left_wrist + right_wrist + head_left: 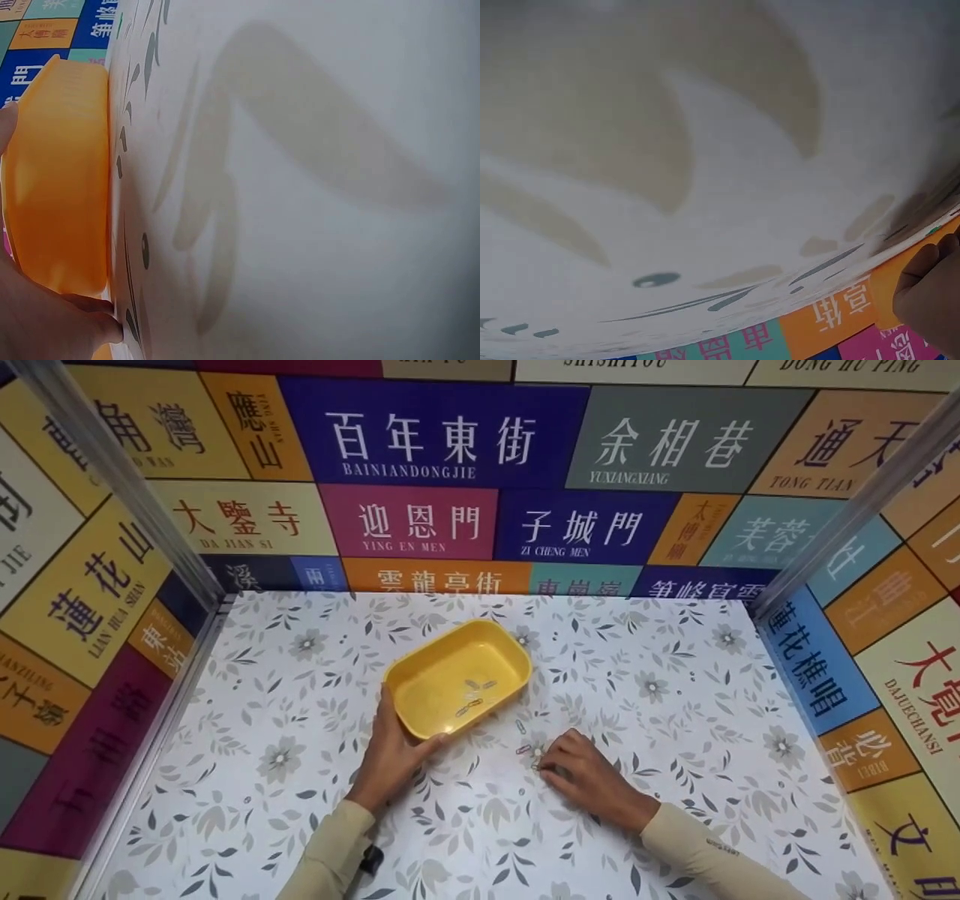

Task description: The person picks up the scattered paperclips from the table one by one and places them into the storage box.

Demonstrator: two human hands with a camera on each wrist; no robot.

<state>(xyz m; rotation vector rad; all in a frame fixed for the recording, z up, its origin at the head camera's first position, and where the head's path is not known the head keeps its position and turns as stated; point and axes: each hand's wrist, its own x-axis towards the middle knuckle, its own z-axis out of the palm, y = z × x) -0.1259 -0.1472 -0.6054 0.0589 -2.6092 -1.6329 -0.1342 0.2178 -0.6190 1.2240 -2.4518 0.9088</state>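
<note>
Centrally on the floral-patterned tabletop (pixel 675 720), nearer its far edge: a smooth yellow plastic tub (pixel 457 676), rounded rectangle, gripped at its near corner by the left hand (pixel 391 757). Inside, several thin wire paper clips (pixel 474 697). Just beside it, more loose clips (pixel 523 739), pinched at by the right hand (pixel 581 776), fingers curled.

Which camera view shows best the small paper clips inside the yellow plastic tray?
The head view: it looks down into the yellow plastic tray and shows the small paper clips on its floor. The left wrist view shows only the tray's outer wall; the right wrist view shows neither.
</note>
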